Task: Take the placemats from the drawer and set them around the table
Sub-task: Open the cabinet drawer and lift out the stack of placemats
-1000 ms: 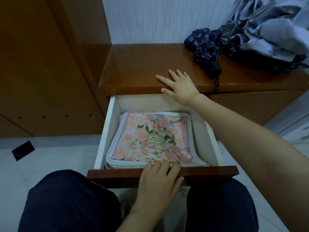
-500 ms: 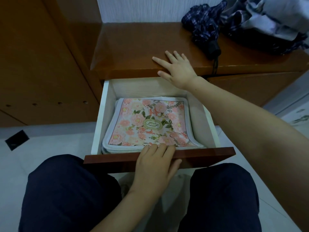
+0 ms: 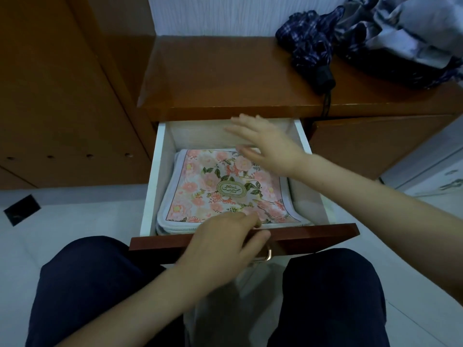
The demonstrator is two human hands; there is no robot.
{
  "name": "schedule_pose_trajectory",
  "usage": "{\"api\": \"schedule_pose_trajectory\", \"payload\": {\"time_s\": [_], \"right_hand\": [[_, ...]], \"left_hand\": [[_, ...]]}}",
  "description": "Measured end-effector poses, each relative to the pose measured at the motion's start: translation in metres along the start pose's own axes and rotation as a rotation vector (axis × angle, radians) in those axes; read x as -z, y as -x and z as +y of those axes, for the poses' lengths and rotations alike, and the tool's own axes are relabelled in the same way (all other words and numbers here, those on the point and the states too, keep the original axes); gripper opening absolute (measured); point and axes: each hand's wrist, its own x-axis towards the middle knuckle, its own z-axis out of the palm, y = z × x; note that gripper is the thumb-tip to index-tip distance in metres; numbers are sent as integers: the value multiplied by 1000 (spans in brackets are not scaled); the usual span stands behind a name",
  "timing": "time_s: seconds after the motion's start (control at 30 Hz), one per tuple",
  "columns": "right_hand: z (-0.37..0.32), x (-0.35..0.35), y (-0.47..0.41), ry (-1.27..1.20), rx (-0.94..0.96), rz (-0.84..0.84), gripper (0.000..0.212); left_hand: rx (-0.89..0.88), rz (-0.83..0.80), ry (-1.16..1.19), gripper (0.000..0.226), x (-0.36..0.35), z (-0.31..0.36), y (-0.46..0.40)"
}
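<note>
The open drawer (image 3: 152,186) holds a stack of floral placemats (image 3: 220,189), filling most of it. The left hand (image 3: 220,244) rests on the near drawer front, fingers curled over the placemats' near edge. The right hand (image 3: 270,149) hovers above the far side, fingers spread. A folded umbrella (image 3: 310,51) lies far right on the tabletop (image 3: 213,78).

- Placemats (image 3: 225,194): a flat stack with white borders; the top one shows pink flowers, green leaves and an oval emblem in the middle.
- Drawer (image 3: 152,176): pulled open, white inside, dark wood front; the stack fills most of its floor.
</note>
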Motion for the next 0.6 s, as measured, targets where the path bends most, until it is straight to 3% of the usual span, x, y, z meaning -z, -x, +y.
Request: {"api": "schedule_pose_trajectory", "payload": {"time_s": [0.13, 0.23, 0.33, 0.47, 0.6], "right_hand": [[-15, -10, 38, -246, -50, -151, 47], [-19, -16, 51, -420, -132, -361, 49], [-20, -27, 58, -490, -203, -544, 57], [-20, -39, 61, -451, -151, -676, 66], [-19, -44, 59, -417, -104, -663, 65]], "left_hand": [[-53, -139, 93, 28, 32, -35, -33], [-9, -366, 183, 24, 45, -69, -58], [17, -585, 186, 38, 46, -90, -73], [-46, -761, 127, 62, 35, -101, -79], [-60, -774, 106, 67, 26, -107, -78]]}}
